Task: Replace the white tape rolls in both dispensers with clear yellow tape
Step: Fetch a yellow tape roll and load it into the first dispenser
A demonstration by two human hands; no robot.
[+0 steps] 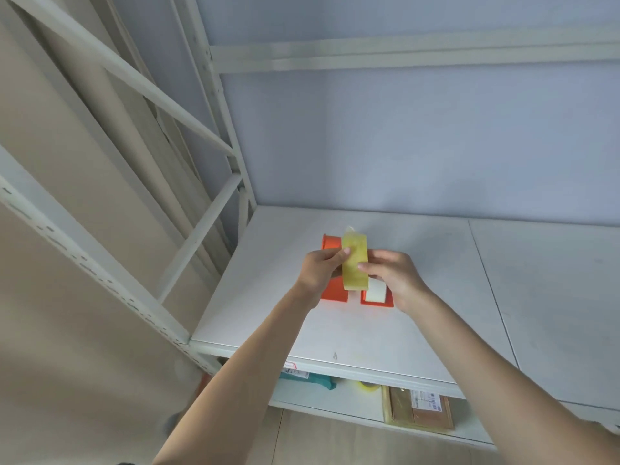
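A clear yellow tape roll [354,263] stands on edge above the white shelf [419,313], pinched between both hands. My left hand [318,273] grips its left face and my right hand [391,273] grips its right face. Two orange dispensers lie side by side on the shelf beneath. The left dispenser [332,245] is mostly hidden by my left hand and the roll. The right dispenser [375,302] holds a white tape roll [375,292], partly covered by my right hand.
White metal shelving posts and braces [201,229] rise at the left. On the lower shelf lie another yellow tape roll [369,386], a teal item [318,380] and a brown parcel [419,409]. A pale wall stands behind the shelf.
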